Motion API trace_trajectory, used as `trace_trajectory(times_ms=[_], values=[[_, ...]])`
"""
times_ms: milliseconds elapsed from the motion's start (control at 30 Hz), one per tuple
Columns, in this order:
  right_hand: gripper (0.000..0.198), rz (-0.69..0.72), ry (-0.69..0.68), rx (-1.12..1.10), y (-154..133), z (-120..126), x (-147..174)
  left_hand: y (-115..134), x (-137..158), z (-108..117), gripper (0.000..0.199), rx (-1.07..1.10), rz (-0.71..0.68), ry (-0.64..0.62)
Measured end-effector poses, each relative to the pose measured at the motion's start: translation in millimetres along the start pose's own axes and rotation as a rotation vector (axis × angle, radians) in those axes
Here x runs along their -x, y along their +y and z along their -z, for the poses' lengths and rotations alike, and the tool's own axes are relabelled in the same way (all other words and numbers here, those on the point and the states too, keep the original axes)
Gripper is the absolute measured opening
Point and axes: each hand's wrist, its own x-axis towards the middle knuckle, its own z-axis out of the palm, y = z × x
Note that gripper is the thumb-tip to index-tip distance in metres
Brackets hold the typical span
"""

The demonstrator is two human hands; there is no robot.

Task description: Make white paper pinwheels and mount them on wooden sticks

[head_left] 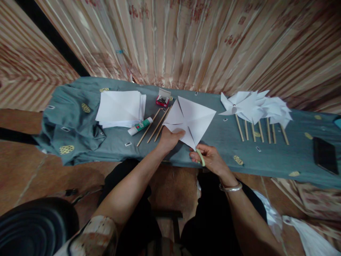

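Note:
A white square paper sheet (198, 115), slit inward from its corners, lies over the near middle of the table. My left hand (172, 138) grips its near left edge, thumb on top and fingers hidden beneath. In my right hand (209, 156) is a pair of scissors (200, 157) with pale green handles. The scissors are at the sheet's near corner, and their blades are mostly hidden by paper and fingers. Left of the sheet lie thin wooden sticks (153, 129), a glue stick (140, 126) and a small red box (162, 97) of metal pins.
A stack of white paper (118, 108) lies at the left. Several paper pinwheels (250, 106) on wooden sticks overlap at the right. A dark phone (325, 154) rests near the right end of the cloth-covered table (223, 142). Curtains (170, 46) hang behind.

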Motion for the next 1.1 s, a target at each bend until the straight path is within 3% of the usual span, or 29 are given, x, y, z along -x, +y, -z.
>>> trace_trajectory(times_ms=[633,1100], values=[[0.048,0.017,0.017,0.001,-2.2,-1.9,-0.3,-3.6,0.3,-1.0,0.037,0.01,0.036,0.005],[0.047,0.003,0.014,-0.039,-3.0,-2.2,-0.4,-3.7,0.8,-1.5,0.045,0.009,0.019,-0.003]])
